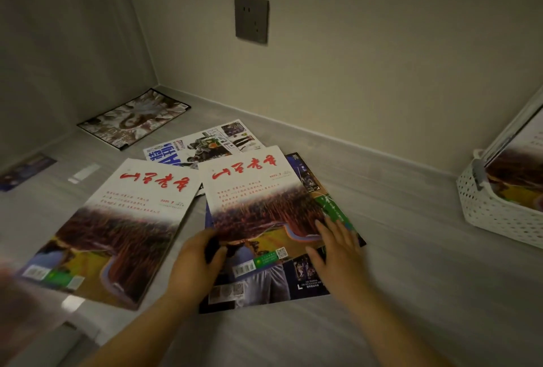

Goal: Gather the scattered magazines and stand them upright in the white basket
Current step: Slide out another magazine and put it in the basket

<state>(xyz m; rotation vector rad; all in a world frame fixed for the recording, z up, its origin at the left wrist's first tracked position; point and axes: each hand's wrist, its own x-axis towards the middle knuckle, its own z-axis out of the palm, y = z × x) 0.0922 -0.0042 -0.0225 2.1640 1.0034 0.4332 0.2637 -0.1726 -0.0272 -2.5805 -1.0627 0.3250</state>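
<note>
Kneeling over a grey wood-grain floor (382, 213) in the corner of a dim room, I am working at a loose pile of magazines. My left hand (199, 255) is gripping the lower left corner of a red-titled magazine (252, 196), thumb lying on the cover and fingers curled beneath the edge, pinching it. My right hand (335, 244) is lying flat with fingers spread, pressing on the lower right part of the same cover where it overlaps a green-edged magazine (338, 210) and a dark blue magazine (282, 284), both poking out from under it. A second copy with the same red title (117, 219) is lying flat just to the left, its upper right corner close beside the first. Behind both, a white magazine with blue lettering (202, 146) is lying partly covered. Farther back, near the left wall, a dark black-bordered magazine (132, 119) is lying apart from the rest, and another dark one (26, 171) is sitting at the far left edge, too blurred to read. The white basket (487, 208), perforated and set well off to the right by the wall, is already holding several magazines upright (517, 166), leaning against its far side. A grey wall socket (251, 18) is showing above.
</note>
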